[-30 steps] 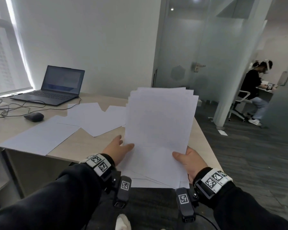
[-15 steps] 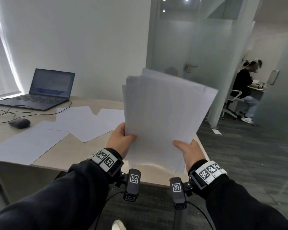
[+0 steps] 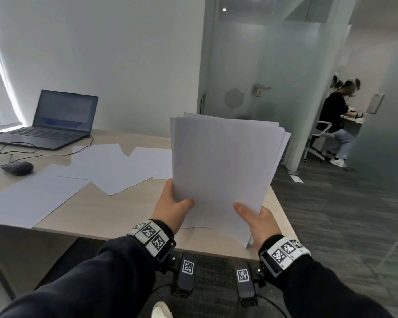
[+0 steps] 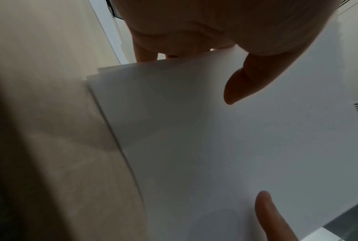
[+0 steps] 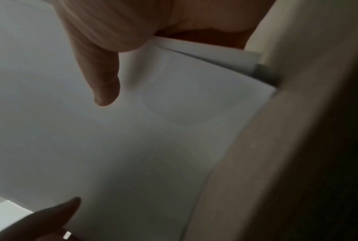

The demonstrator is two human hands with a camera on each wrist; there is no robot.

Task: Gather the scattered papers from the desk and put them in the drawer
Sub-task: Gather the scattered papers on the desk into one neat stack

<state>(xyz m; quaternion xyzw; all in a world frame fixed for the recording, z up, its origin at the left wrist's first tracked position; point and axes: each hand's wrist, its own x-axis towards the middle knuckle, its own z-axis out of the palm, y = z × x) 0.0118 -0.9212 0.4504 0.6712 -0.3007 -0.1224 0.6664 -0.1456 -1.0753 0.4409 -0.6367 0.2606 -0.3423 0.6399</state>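
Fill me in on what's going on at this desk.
A person is tidying loose papers. The left hand and right hand grip a stack of papers upright over the desk. Several loose sheets lie scattered beside a mouse and an open laptop. No drawer is in view.

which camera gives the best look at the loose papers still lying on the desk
The head view. It shows the loose sheets spread overlapping across the desk, between the mouse and the held stack. The two wrist views are filled by the held stack and thumbs, so they show nothing clear of those sheets.
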